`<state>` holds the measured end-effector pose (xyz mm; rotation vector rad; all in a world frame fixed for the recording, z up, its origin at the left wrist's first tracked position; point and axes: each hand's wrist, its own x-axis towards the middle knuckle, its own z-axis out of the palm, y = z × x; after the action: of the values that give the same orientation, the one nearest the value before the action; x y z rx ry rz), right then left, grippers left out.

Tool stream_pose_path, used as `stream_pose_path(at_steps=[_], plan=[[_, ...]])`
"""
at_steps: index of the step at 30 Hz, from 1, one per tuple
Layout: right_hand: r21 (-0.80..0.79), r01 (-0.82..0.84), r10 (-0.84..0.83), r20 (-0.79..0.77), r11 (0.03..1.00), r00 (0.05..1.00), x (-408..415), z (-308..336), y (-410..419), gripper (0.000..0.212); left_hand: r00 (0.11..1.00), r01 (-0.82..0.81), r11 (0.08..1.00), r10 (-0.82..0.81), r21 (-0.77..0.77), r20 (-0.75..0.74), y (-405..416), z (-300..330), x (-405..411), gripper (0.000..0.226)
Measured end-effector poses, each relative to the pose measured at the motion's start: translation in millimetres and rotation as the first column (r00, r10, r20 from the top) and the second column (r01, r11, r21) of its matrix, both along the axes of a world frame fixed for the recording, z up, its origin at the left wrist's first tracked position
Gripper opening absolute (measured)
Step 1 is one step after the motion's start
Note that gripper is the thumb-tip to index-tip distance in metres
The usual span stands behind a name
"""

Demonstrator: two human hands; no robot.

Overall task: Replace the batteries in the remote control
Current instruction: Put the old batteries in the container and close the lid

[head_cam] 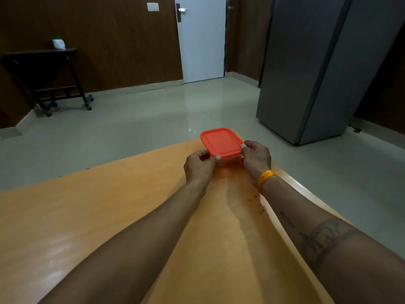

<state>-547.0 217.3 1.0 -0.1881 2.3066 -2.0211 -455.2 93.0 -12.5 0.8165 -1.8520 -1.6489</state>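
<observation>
Both hands — left hand (199, 164) and right hand (256, 156) — grip the orange-lidded container (221, 142) at the worktop (109, 216) edge, fingers (243, 147) clamped on its near corners — probably fetching supplies, so prying the lid off comes next.

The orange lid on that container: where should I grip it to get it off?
Grip the orange lid at its near corners, from your side. Its rim overhangs the clear container there, and both hands, left hand and right hand, already pinch those corners with thumbs on the rim. Lifting the lip upward looks most workable.
</observation>
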Motion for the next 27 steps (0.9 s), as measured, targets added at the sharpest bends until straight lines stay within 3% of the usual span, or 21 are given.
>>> stream_pose_path(at_steps=[11, 17, 21, 24, 27], plan=[[0.045, -0.071, 0.069, 0.043, 0.996, 0.997, -51, 7, -16, 0.054, 0.996, -0.057, 0.993, 0.064, -0.104, 0.063, -8, -4, -76, 0.045], [0.01, -0.051, 0.05, 0.051, 0.999, 0.997, -49, 2, -1, 0.061, 0.995, -0.076, 0.995, 0.08, -0.066, 0.061, -1, -2, -69, 0.058], [-0.053, -0.067, 0.067, 0.009, 0.996, 0.998, -23, 6, 17, 0.066, 0.997, -0.075, 0.994, 0.077, -0.074, 0.022, 13, 8, -39, 0.05], [-0.114, -0.091, 0.091, -0.003, 0.989, 0.996, 11, 15, 29, 0.058, 0.995, -0.091, 0.995, 0.089, -0.043, -0.036, 24, 18, -4, 0.038], [-0.142, -0.151, 0.147, -0.035, 0.978, 0.988, 55, 22, 34, 0.032, 0.994, -0.079, 0.997, 0.078, -0.015, -0.079, 35, 33, 40, 0.03]])
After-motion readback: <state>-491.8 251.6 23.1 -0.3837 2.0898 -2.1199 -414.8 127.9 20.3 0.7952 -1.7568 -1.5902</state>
